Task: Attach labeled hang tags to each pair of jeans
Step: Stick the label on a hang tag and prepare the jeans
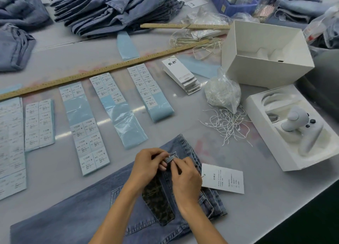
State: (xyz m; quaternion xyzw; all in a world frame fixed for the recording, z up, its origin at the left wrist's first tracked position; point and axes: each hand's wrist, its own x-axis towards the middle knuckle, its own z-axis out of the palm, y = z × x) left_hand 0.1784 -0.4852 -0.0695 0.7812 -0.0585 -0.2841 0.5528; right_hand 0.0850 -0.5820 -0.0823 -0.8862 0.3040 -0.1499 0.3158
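A pair of blue jeans (77, 220) lies flat on the grey table (55, 179) in front of me, waistband to the right, with a dark patterned back pocket (157, 198). My left hand (146, 166) pinches a belt loop (169, 159) on the waistband. My right hand (185, 179) pinches at the same loop from the right; a thin string in its fingers is too small to make out. A white printed hang tag (223, 181) lies on the waistband's right end, beside my right hand.
Strips of size stickers (89, 139) on blue backing lie in rows to the left. A stack of hang tags (183, 76), loose white strings (227, 126), a bag of strings (222, 91), two white boxes (264, 51), wooden rulers (91, 75) and piled jeans (113, 9) fill the far side.
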